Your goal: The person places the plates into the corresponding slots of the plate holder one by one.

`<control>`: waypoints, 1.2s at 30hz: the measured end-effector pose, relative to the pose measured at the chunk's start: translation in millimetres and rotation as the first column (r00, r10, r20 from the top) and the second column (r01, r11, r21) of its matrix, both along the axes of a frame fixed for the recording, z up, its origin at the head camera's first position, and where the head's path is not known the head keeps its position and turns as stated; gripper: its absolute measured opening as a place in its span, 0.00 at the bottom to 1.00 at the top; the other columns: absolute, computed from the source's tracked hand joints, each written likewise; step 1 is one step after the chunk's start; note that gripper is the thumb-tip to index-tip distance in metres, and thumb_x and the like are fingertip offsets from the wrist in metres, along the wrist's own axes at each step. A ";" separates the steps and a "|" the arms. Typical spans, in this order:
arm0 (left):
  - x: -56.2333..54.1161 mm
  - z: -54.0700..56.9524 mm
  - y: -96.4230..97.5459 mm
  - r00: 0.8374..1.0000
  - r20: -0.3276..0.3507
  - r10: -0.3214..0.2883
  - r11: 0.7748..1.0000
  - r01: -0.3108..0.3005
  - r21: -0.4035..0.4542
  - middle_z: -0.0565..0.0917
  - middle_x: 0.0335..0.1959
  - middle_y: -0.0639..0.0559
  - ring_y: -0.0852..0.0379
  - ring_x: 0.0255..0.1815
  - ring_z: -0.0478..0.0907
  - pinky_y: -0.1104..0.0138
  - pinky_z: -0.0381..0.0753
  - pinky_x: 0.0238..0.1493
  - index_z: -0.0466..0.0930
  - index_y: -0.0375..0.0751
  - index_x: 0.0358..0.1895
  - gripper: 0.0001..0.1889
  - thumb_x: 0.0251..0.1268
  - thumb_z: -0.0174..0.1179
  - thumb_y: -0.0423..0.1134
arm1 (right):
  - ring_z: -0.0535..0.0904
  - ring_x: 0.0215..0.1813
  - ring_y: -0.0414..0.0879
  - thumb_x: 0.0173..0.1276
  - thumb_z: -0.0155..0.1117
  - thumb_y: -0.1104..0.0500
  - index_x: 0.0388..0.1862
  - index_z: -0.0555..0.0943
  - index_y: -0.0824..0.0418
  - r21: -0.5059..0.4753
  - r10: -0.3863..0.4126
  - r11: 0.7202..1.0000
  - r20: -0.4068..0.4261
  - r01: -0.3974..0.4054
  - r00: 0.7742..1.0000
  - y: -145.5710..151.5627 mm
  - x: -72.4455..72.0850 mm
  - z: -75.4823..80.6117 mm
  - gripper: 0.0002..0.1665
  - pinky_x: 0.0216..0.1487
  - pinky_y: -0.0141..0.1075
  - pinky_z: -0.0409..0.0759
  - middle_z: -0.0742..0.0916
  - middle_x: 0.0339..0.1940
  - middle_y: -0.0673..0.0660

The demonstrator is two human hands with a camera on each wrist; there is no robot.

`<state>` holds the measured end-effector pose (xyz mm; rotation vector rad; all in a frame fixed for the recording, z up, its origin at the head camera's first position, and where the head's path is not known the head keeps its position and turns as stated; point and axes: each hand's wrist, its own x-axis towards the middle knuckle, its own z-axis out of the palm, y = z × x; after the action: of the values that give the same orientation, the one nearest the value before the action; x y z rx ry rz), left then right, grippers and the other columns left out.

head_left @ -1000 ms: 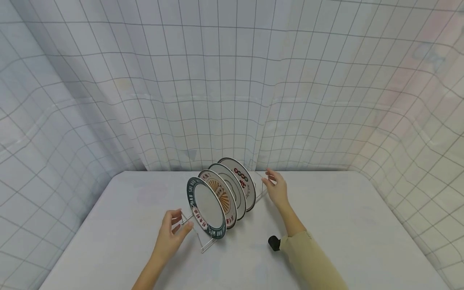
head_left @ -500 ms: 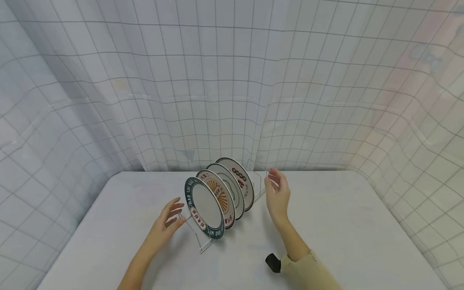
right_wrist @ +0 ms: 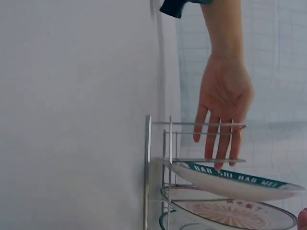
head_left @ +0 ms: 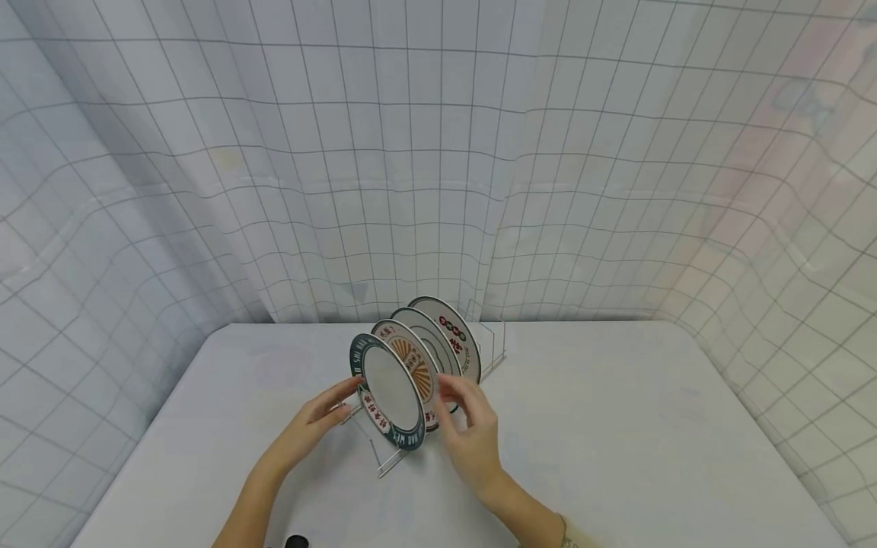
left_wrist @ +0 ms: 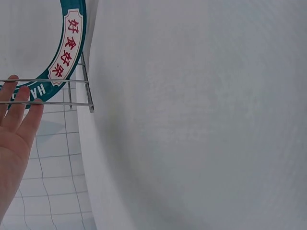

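Observation:
Several round plates stand on edge in a wire plate rack (head_left: 393,463), one behind another. The front plate (head_left: 392,388) has a dark green rim with white letters and a red-lettered label. Behind it is a plate with an orange ray pattern (head_left: 421,377). My left hand (head_left: 296,434) is at the rack's left end, fingers extended; in the right wrist view its fingertips (right_wrist: 218,166) reach the green plate's rim. My right hand (head_left: 473,441) is at the plates' right edges, fingers loosely bent, with no plate visibly pinched. Only a fingertip (right_wrist: 303,219) shows in the right wrist view.
Farther back in the rack are a plate with grey rings (head_left: 448,371) and a plate with red marks (head_left: 466,354). The rack's back end (head_left: 499,342) extends past them. The white table (head_left: 617,426) meets a hanging grid-patterned curtain (head_left: 438,190).
My right hand has left the rack's back end and come forward and left to the front plates. My left hand first drew back slightly, then moved in to the green plate. The rack has barely moved.

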<state>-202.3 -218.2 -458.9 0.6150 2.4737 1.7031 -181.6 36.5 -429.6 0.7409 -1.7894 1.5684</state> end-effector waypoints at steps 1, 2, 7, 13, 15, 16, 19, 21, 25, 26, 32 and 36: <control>-0.4 0.1 -0.1 1.000 -0.001 -0.009 1.000 0.009 0.005 0.62 0.66 0.34 0.36 0.66 0.55 0.71 0.69 0.55 0.58 0.33 0.67 0.23 0.71 0.44 0.33 | 0.77 0.42 0.54 0.57 0.60 0.77 0.49 0.75 0.72 0.028 0.003 1.000 0.009 -0.003 1.000 -3.6 3.0 -2.8 0.19 0.46 0.32 0.79 0.80 0.42 0.66; -0.7 0.3 -0.2 1.000 -0.003 -0.015 1.000 0.015 0.006 0.62 0.66 0.34 0.36 0.66 0.55 0.72 0.69 0.54 0.58 0.32 0.67 0.23 0.70 0.44 0.32 | 0.77 0.43 0.54 0.56 0.61 0.76 0.50 0.74 0.72 0.056 0.006 0.998 0.019 -0.007 1.000 -7.0 5.6 -5.4 0.20 0.45 0.34 0.79 0.80 0.43 0.66; -1.5 1.5 -1.2 1.000 -0.006 -0.029 1.000 0.029 0.007 0.64 0.64 0.34 0.34 0.65 0.57 0.75 0.68 0.52 0.59 0.32 0.66 0.23 0.70 0.45 0.32 | 0.76 0.51 0.51 0.57 0.65 0.70 0.57 0.72 0.67 0.158 -0.019 0.987 0.100 0.003 0.995 -17.9 15.3 -14.5 0.27 0.47 0.36 0.79 0.78 0.52 0.60; -1.6 1.7 -2.4 1.000 0.004 -0.026 1.000 0.026 -0.006 0.65 0.64 0.34 0.33 0.63 0.59 0.76 0.68 0.51 0.59 0.31 0.66 0.23 0.70 0.46 0.34 | 0.71 0.54 0.52 0.54 0.67 0.68 0.55 0.73 0.70 0.209 -0.109 0.970 -0.093 0.127 0.990 -23.9 21.5 -16.9 0.27 0.57 0.29 0.70 0.75 0.52 0.62; -2.1 1.0 -2.7 1.000 0.000 -0.027 1.000 0.027 -0.005 0.65 0.64 0.34 0.33 0.63 0.59 0.75 0.68 0.51 0.59 0.31 0.66 0.23 0.69 0.46 0.33 | 0.71 0.53 0.54 0.56 0.65 0.67 0.53 0.73 0.72 0.204 -0.111 0.968 -0.178 0.147 0.978 -26.8 22.7 -17.0 0.25 0.58 0.29 0.68 0.75 0.50 0.64; -2.3 0.8 -2.9 1.000 0.001 -0.029 1.000 0.029 -0.001 0.65 0.64 0.34 0.33 0.63 0.59 0.75 0.69 0.51 0.59 0.31 0.66 0.23 0.69 0.46 0.33 | 0.71 0.53 0.54 0.58 0.64 0.66 0.52 0.74 0.72 0.205 -0.110 0.967 -0.208 0.153 0.972 -28.0 23.5 -17.2 0.23 0.58 0.29 0.68 0.75 0.50 0.64; -2.8 0.4 -3.2 0.999 0.002 -0.037 0.999 0.037 0.010 0.64 0.64 0.33 0.33 0.63 0.59 0.75 0.69 0.51 0.59 0.31 0.66 0.23 0.69 0.46 0.32 | 0.72 0.52 0.52 0.62 0.62 0.64 0.52 0.74 0.71 0.232 -0.084 0.963 -0.223 0.137 0.971 -31.4 26.3 -18.7 0.20 0.56 0.30 0.71 0.76 0.49 0.63; -2.7 0.3 -3.6 0.999 0.005 -0.039 0.999 0.039 0.013 0.63 0.64 0.33 0.32 0.63 0.59 0.76 0.68 0.51 0.59 0.30 0.66 0.23 0.69 0.45 0.32 | 0.73 0.53 0.50 0.61 0.63 0.64 0.53 0.74 0.69 0.274 -0.061 0.956 -0.172 0.107 0.983 -33.5 28.9 -20.3 0.21 0.55 0.30 0.72 0.77 0.50 0.61; -2.4 0.0 -4.4 0.999 0.006 -0.039 0.999 0.039 0.011 0.63 0.64 0.32 0.32 0.63 0.59 0.75 0.68 0.51 0.59 0.30 0.66 0.23 0.69 0.46 0.32 | 0.75 0.54 0.47 0.56 0.67 0.65 0.54 0.74 0.66 0.357 -0.031 0.933 -0.029 0.039 0.999 -38.8 32.4 -27.3 0.26 0.55 0.28 0.72 0.77 0.51 0.58; -2.3 -0.2 -4.6 0.999 0.008 -0.039 0.999 0.039 0.011 0.63 0.64 0.32 0.32 0.63 0.59 0.75 0.68 0.51 0.59 0.30 0.66 0.23 0.69 0.46 0.33 | 0.76 0.52 0.46 0.55 0.68 0.65 0.54 0.74 0.66 0.368 -0.030 0.929 -0.015 0.034 0.999 -40.6 32.3 -29.7 0.26 0.53 0.28 0.73 0.78 0.50 0.58; -3.3 -1.6 -4.9 0.999 0.002 -0.047 0.999 0.047 0.017 0.63 0.64 0.32 0.32 0.63 0.59 0.75 0.68 0.51 0.59 0.30 0.66 0.23 0.69 0.45 0.33 | 0.77 0.36 0.42 0.53 0.70 0.64 0.50 0.76 0.67 0.401 -0.018 0.916 0.027 0.006 0.999 -50.3 28.9 -42.4 0.24 0.38 0.27 0.78 0.80 0.43 0.56; -4.1 -2.1 -4.3 0.999 -0.008 -0.053 0.998 0.053 0.020 0.63 0.64 0.32 0.32 0.64 0.59 0.75 0.67 0.52 0.59 0.29 0.66 0.23 0.69 0.45 0.32 | 0.77 0.36 0.42 0.55 0.69 0.61 0.50 0.77 0.66 0.437 -0.035 0.900 0.054 0.008 0.998 -53.4 27.4 -43.2 0.23 0.38 0.24 0.76 0.80 0.42 0.54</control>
<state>-206.3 -222.4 -461.0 0.6832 2.4258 1.7113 -154.2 -16.9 -472.8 0.8799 -2.2215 1.1906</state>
